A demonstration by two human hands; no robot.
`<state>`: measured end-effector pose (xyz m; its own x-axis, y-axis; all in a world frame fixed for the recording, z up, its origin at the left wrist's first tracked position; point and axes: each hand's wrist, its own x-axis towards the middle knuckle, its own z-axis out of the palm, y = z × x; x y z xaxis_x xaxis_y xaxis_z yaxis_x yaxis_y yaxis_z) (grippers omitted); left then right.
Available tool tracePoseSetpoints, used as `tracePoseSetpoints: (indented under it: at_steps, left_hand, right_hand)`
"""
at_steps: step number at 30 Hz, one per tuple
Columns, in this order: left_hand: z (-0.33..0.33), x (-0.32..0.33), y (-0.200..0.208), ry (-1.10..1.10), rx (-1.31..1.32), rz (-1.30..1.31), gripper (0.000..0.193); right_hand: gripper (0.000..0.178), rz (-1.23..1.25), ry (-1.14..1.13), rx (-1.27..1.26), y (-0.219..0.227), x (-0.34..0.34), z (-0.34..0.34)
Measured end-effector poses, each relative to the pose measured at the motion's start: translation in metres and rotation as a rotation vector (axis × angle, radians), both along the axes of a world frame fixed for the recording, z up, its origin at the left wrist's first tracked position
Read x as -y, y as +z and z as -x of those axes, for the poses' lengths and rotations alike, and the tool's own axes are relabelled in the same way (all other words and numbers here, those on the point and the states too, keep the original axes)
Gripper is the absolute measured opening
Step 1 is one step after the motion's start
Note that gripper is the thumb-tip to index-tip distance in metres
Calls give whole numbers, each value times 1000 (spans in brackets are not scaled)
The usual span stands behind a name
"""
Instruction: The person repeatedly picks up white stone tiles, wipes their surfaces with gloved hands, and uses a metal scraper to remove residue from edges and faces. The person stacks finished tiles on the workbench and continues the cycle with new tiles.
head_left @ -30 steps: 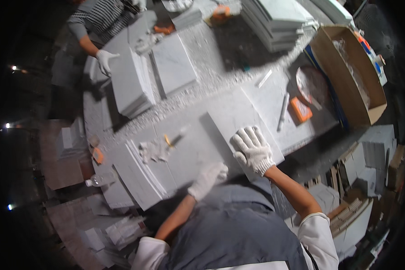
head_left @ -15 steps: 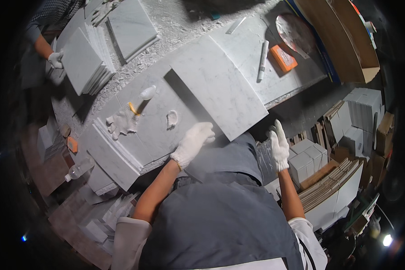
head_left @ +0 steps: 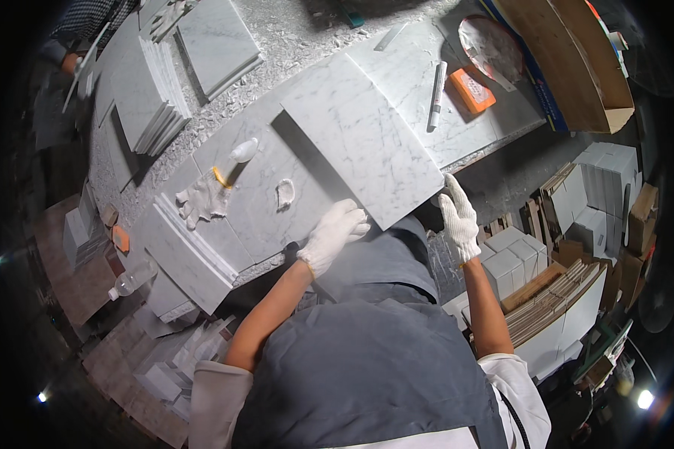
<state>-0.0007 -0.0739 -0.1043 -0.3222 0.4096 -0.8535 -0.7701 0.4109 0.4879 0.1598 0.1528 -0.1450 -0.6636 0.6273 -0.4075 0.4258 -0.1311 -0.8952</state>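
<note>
A large pale marble tile (head_left: 367, 142) lies aslant on the work surface, its near corner jutting over the edge toward me. My left hand (head_left: 338, 233), in a white knit glove, is at that corner's left side. Its fingers are loosely bent, tips close to the tile edge; contact there is unclear. By the tile's right corner is my gloved right hand (head_left: 459, 223), fingers stretched out and tips at the corner. Neither hand grips the tile. Left of the tile lie a loose white glove (head_left: 204, 200), a small white bottle (head_left: 244, 150) and a whitish scrap (head_left: 284, 194).
A marker (head_left: 436, 96), an orange block (head_left: 473, 91) and a round dish (head_left: 490, 49) lie beyond the tile. Stacked tiles (head_left: 150, 105) stand far left, near another person's hand (head_left: 70, 63). An open carton (head_left: 569, 63) is far right. Boxes (head_left: 513, 258) stand right, below the surface.
My right hand has risen to the tile's right corner. My left hand has shifted slightly right to the tile's near edge. The other person has lifted a tile away from the far-left stack.
</note>
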Motion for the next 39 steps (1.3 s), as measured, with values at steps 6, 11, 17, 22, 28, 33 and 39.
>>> tracePoseSetpoints:
  at_steps: [6,11,17,22,28,33,39]
  left_hand:
    - [3,-3,-8,-36,-14,62,36]
    - [1,6,-26,225,-22,-110,32]
    - [1,10,-25,387,46,-159,35]
    - [6,7,2,414,8,-81,35]
    - [12,14,34,415,7,-255,33]
    - [12,12,39,404,7,-201,30]
    - [19,15,57,321,-73,-126,39]
  right_hand:
    - [48,-94,71,31,3,8,-3]
    - [43,37,117,87,4,43,-25]
    - [42,41,199,153,1,40,-27]
    - [41,114,159,190,35,18,-12]
    - [45,332,200,139,67,12,32]
    - [28,325,258,185,50,11,63]
    - [13,-219,456,-123,56,27,95]
